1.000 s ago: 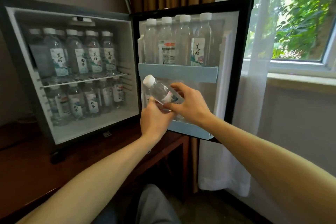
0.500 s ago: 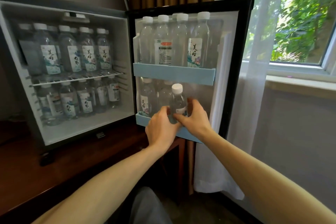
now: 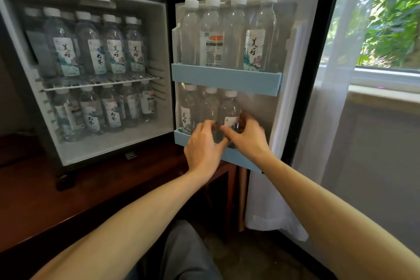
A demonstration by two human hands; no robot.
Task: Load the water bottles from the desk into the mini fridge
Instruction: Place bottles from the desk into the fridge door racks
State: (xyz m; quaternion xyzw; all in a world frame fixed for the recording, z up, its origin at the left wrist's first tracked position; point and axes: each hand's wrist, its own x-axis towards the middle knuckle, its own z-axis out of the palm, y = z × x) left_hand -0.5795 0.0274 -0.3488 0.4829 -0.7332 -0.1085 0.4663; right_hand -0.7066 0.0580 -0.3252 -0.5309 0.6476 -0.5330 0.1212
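Observation:
The mini fridge point(image 3: 113, 146) stands open on a dark wooden desk point(image 3: 45, 202), with water bottles filling both inner shelves. Its door carries two pale blue shelves. Several bottles fill the upper door shelf point(image 3: 227, 80). In the lower door shelf point(image 3: 242, 159) stand three bottles. The rightmost water bottle point(image 3: 230, 109), clear with a white cap, is upright between my hands. My left hand point(image 3: 203, 145) curls its fingers against its left side. My right hand point(image 3: 248, 137) wraps it from the right, thumb in front. The bottle's base is hidden behind my hands.
To the right of the held bottle, the lower door shelf has free room. A white sheer curtain point(image 3: 318, 148) hangs just behind the door, beside a window sill point(image 3: 384, 95). The desk's front edge point(image 3: 127, 211) runs below my left forearm. My knee point(image 3: 181, 252) is under the desk edge.
The bottle was tilted in front of the door a second ago. Both hands turned it upright and lowered it into the lower door shelf, beside the two bottles there.

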